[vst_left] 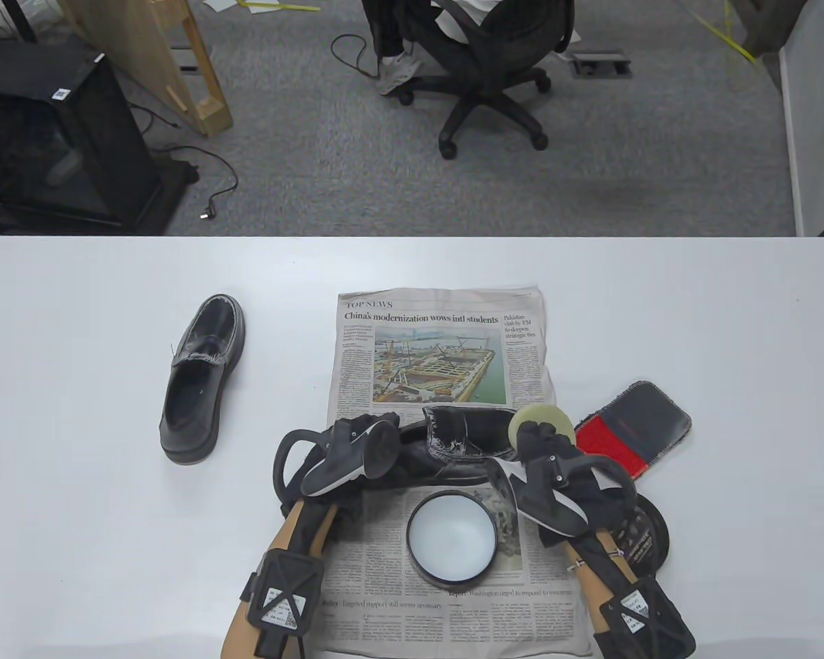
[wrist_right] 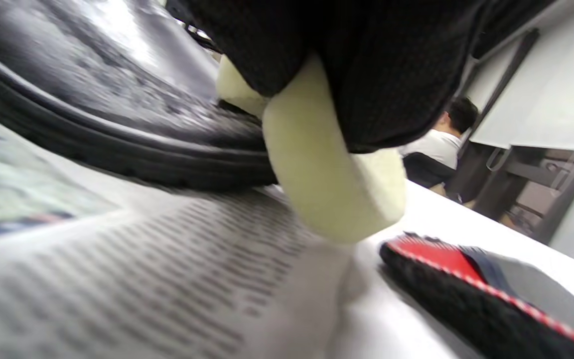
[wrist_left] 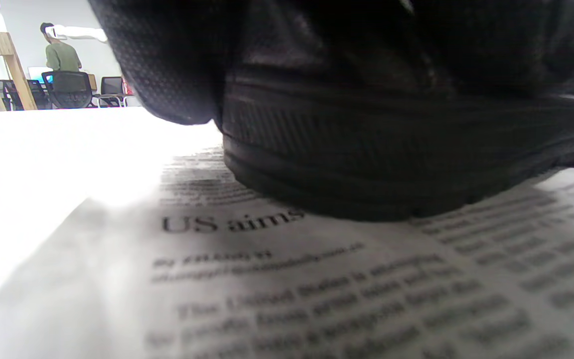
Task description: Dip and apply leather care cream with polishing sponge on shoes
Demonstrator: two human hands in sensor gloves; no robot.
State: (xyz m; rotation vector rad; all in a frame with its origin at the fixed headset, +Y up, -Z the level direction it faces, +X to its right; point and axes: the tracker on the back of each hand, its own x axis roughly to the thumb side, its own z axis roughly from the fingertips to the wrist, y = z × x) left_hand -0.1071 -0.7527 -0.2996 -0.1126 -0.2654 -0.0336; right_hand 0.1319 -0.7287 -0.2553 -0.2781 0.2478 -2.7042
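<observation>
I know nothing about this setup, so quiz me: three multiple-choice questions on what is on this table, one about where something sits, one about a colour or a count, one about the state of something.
1. Where does the second shoe lie?
A. on the bare table left of the newspaper
B. on the newspaper
C. on the red cloth

2. What colour is the sponge in the right hand?
A. blue
B. pale yellow
C. black

3. How is the cream tin?
A. lidded
B. overturned
C. open, pale cream showing

Answers:
1 A: it lies on the white table, clear of the newspaper.
2 B: both the table and right wrist views show it pale yellow.
3 C: the pale contents face up.
</observation>
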